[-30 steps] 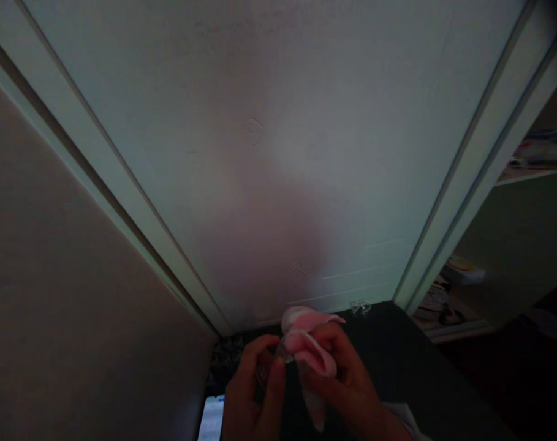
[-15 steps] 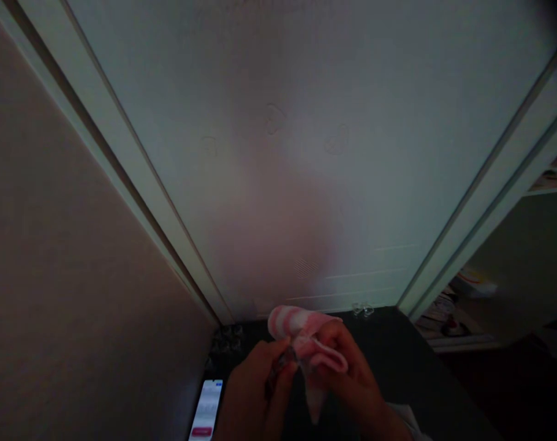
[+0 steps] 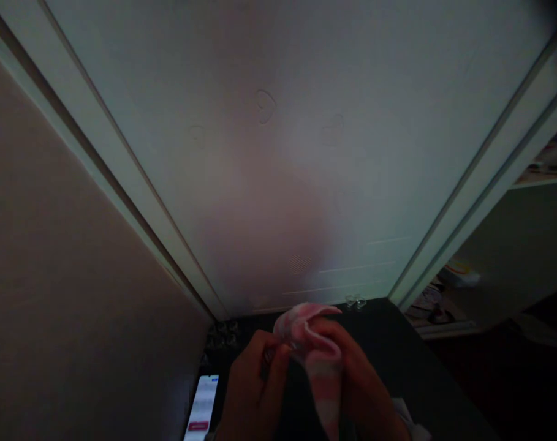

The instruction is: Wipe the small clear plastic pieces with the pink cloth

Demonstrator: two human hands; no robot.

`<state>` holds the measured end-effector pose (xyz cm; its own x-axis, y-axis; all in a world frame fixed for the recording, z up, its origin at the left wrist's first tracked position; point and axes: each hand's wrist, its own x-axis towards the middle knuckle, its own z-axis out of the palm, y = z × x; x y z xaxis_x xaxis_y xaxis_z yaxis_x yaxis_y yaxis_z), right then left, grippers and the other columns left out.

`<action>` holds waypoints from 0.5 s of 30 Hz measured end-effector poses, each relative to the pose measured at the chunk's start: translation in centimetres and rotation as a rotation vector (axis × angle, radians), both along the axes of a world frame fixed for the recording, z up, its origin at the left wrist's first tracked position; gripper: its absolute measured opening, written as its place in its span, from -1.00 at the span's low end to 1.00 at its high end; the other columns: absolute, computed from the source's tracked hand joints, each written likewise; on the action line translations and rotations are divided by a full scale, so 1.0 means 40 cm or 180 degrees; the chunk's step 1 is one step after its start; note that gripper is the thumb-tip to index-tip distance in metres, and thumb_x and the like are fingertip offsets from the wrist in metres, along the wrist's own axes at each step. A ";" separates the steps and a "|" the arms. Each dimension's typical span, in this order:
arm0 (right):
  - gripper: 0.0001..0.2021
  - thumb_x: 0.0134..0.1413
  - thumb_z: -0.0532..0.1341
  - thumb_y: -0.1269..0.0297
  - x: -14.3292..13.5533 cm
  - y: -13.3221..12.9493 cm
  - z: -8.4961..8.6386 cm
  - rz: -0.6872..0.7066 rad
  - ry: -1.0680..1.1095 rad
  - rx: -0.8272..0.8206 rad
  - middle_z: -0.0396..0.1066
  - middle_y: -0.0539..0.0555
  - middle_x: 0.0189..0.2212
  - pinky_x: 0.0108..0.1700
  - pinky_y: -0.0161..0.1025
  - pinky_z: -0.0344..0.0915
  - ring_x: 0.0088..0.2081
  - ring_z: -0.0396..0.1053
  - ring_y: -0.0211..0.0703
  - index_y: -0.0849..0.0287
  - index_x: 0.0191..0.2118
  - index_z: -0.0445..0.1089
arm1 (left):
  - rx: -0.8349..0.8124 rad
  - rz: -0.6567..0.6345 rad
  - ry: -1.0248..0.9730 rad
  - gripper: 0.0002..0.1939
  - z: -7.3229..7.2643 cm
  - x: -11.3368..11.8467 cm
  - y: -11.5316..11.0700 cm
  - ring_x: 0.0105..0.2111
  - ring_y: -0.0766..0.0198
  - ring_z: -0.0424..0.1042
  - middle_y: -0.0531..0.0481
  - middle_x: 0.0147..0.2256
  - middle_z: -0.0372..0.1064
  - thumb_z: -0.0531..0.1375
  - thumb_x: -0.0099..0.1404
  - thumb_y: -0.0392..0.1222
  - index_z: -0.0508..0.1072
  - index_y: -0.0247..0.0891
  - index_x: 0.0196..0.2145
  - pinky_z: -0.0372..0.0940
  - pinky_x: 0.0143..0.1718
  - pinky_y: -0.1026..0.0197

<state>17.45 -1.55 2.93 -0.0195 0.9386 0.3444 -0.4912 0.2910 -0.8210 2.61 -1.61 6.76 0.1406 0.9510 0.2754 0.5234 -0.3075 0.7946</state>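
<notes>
A pink-and-white striped cloth (image 3: 324,383) is bunched at the front of the dark tabletop, with a long end hanging down. My right hand (image 3: 363,373) is closed around it, the fingers partly hidden inside its folds. Thumb and fingers of my left hand (image 3: 255,383) pinch a small, shiny, clear-looking object (image 3: 269,353), which the cloth touches and partly covers. Its exact shape is hard to make out in the dim light. Several small clear ornaments (image 3: 223,334) stand left of my hands, and a pair of clear pieces (image 3: 355,301) sits at the back right.
A lit phone (image 3: 202,404) lies at the left edge of the dark tabletop (image 3: 397,361). Behind rises a pale panel (image 3: 260,184) with heart outlines. A wall (image 3: 98,275) closes the left side; shelves with items (image 3: 459,272) are at the right.
The cloth has turned in my hands; its fold now opens upward and the hanging end reaches lower. Less of the small object shows. The camera view has shifted slightly.
</notes>
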 end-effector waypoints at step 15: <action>-0.72 0.04 0.25 0.11 -0.034 -0.008 -0.006 -0.0881 -0.0496 0.0172 0.39 0.09 -0.14 -0.10 -0.16 0.33 -0.11 0.35 -0.02 -0.03 -0.10 0.39 | -0.0229 -0.0296 -0.0681 -0.77 0.006 0.005 -0.019 -0.51 0.27 0.31 0.05 -0.52 0.35 0.09 0.25 -0.08 0.37 -0.22 -0.50 0.20 -0.43 0.30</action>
